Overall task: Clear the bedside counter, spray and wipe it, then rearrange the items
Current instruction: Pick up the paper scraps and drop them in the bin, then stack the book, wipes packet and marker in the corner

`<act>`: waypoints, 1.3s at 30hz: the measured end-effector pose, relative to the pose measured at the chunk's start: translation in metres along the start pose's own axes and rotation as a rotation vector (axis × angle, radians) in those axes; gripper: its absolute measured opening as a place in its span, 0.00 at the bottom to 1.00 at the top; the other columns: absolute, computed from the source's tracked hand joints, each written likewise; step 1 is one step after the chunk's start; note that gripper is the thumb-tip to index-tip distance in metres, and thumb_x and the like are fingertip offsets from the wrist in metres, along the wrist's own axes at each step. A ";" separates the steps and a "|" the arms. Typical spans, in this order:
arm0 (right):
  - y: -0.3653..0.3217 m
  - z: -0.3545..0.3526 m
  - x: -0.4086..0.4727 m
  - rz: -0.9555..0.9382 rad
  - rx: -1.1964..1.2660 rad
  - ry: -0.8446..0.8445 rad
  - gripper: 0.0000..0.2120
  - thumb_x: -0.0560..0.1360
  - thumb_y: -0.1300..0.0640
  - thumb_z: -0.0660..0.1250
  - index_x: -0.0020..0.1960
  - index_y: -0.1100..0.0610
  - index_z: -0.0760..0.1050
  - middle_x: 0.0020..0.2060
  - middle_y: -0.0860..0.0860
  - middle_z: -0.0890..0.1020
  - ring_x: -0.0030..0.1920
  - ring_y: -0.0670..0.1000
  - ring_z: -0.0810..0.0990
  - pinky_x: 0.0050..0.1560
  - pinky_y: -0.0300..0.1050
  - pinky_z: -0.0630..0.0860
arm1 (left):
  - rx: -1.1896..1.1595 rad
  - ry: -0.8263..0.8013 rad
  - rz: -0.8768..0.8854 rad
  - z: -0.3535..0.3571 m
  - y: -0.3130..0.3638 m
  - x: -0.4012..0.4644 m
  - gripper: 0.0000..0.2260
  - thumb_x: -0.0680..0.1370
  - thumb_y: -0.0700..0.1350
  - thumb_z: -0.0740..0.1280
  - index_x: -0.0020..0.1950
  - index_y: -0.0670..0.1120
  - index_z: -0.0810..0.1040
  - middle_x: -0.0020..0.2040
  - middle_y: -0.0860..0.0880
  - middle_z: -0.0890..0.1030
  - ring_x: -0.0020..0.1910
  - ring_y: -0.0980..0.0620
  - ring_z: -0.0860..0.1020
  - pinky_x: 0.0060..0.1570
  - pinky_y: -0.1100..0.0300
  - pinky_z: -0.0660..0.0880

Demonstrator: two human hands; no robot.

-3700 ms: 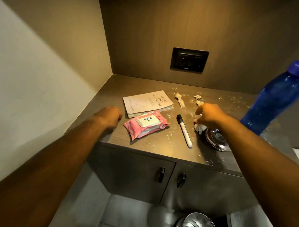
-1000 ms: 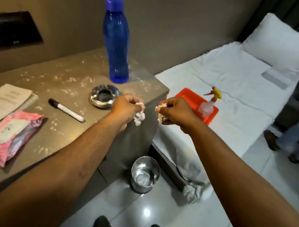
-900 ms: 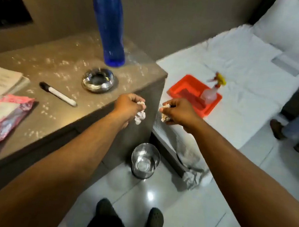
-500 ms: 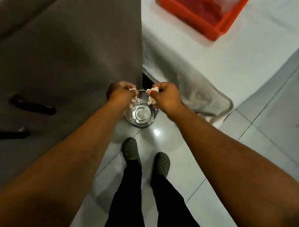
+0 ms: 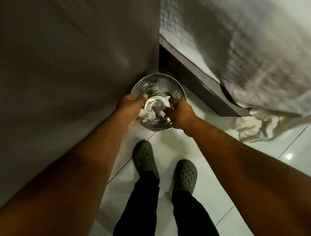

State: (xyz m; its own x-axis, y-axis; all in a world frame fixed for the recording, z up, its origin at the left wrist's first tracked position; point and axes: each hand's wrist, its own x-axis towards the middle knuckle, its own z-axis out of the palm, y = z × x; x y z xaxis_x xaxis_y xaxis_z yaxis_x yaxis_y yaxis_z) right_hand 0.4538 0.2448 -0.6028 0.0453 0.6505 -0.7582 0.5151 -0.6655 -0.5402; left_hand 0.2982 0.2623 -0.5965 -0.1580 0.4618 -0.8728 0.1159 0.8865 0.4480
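Observation:
My two hands hang over a shiny round metal bin [image 5: 173, 88] on the floor, against the corner of the bedside cabinet [image 5: 72, 55]. My left hand [image 5: 131, 109] is over the bin's left rim with its fingers spreading and blurred. Crumpled white paper scraps [image 5: 146, 115] sit just below its palm, over the bin's mouth. My right hand [image 5: 180, 113] is over the right rim, its fingers curled, pinching a small white paper scrap [image 5: 168, 97] at the fingertips. Another pale scrap [image 5: 157, 109] shows inside the bin. The counter top is out of view.
The bed's white sheet [image 5: 249, 50] hangs down at the right over a dark bed base [image 5: 201, 73], its end bunched on the floor [image 5: 252, 129]. My feet in dark green clogs [image 5: 145, 157] stand on glossy white tiles just behind the bin.
I have turned from the counter and bent down. Both hands carried the paper scraps down to the bin's mouth, and my left hand's fingers have begun to spread.

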 end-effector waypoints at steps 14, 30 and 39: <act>-0.055 -0.065 -0.105 -0.144 -0.161 0.003 0.25 0.78 0.50 0.65 0.73 0.56 0.68 0.67 0.58 0.76 0.65 0.60 0.75 0.64 0.51 0.71 | 0.150 0.043 0.201 -0.028 0.018 -0.127 0.18 0.76 0.53 0.68 0.62 0.46 0.77 0.41 0.57 0.78 0.39 0.61 0.74 0.40 0.65 0.72; -0.280 -0.140 -0.392 -0.889 -0.635 0.247 0.30 0.78 0.47 0.64 0.76 0.56 0.62 0.75 0.56 0.66 0.74 0.55 0.64 0.73 0.47 0.59 | 0.483 0.510 0.907 -0.169 0.118 -0.486 0.25 0.73 0.55 0.71 0.69 0.52 0.72 0.66 0.50 0.74 0.65 0.53 0.72 0.64 0.58 0.70; -0.424 -0.083 -0.486 -1.232 -0.562 0.346 0.30 0.78 0.47 0.64 0.76 0.54 0.61 0.75 0.53 0.65 0.74 0.54 0.64 0.71 0.49 0.63 | 0.429 0.887 1.086 -0.302 0.157 -0.563 0.22 0.74 0.52 0.71 0.67 0.49 0.74 0.65 0.49 0.76 0.65 0.51 0.73 0.63 0.59 0.68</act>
State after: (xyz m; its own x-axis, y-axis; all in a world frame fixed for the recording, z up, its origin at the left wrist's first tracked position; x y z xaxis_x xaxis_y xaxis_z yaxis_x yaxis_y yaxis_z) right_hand 0.2846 0.2417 0.0255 -0.5181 0.8139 0.2630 0.6444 0.5736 -0.5056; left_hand 0.1091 0.1508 0.0235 -0.3243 0.8894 0.3221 0.8201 0.0946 0.5644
